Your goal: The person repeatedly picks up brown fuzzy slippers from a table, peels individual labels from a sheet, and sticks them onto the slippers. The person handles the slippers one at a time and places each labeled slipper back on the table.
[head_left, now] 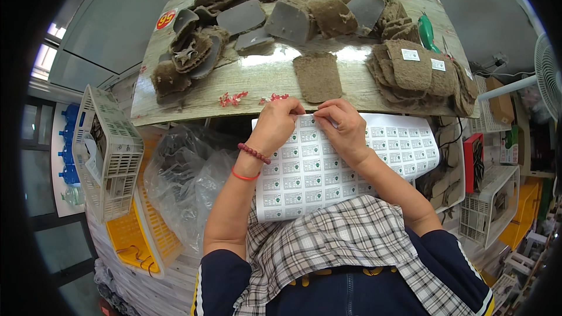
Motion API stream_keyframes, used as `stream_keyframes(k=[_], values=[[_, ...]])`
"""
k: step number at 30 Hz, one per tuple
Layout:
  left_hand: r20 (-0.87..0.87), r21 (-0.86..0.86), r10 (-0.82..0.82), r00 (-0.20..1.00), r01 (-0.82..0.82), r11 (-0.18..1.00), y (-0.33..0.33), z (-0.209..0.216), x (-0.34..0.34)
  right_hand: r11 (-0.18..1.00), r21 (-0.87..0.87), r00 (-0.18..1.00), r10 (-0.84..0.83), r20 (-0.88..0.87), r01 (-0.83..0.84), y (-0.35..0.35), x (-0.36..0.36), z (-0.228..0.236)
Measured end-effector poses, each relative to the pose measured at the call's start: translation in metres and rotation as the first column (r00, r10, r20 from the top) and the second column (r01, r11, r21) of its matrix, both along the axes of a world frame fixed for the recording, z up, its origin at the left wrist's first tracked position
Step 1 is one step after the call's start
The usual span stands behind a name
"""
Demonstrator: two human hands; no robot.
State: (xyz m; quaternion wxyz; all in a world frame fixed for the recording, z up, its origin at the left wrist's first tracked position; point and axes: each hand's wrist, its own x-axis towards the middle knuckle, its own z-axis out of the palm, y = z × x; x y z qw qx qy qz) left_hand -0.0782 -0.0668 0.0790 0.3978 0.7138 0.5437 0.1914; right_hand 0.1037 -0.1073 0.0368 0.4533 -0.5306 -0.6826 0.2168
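The left hand (280,122) and the right hand (342,127) pinch the top edge of the label sheet (304,182) between thumb and fingers, close together just below the worktop's (193,95) near edge; whether a label is lifted between the fingertips is too small to tell. The sheet drapes over the apron (339,228), probably so that the lap bears its weight and the fingers have only the edge to manage. A lone pad (318,77) lies flat at the near edge, right before the hands, apparently for easy reach. Labelled pads (413,73) overlap toward the near right corner, seemingly apart from the loose pile (293,20) along the far edge. Red scraps (233,99) dot the pale, wood-grained surface. Around it stand a white crate (120,149) and a clear bag (181,178) at left, a fan (549,73) at right.
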Motion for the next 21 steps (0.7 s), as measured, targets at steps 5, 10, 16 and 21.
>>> stream_keyframes(k=[5,10,16,21], values=[[-0.17,-0.058,0.033,0.985,-0.043,0.997,0.006,0.005,-0.006,0.986,0.137,0.991,0.11,-0.074,-0.099,-0.008,0.006,0.005],[-0.219,0.038,-0.002,0.976,0.011,0.999,0.004,0.005,0.002,0.953,-0.296,0.864,-0.1,-0.493,-0.058,0.02,0.029,0.007],[-0.149,0.49,-0.12,0.981,0.179,0.853,0.012,-0.024,0.021,0.878,-0.44,0.838,-0.09,-0.538,-0.188,0.102,0.053,-0.006],[-0.148,0.439,-0.158,0.976,0.207,0.874,0.018,-0.037,0.027,0.836,-0.518,0.904,-0.066,-0.423,-0.182,0.129,0.04,-0.02]])
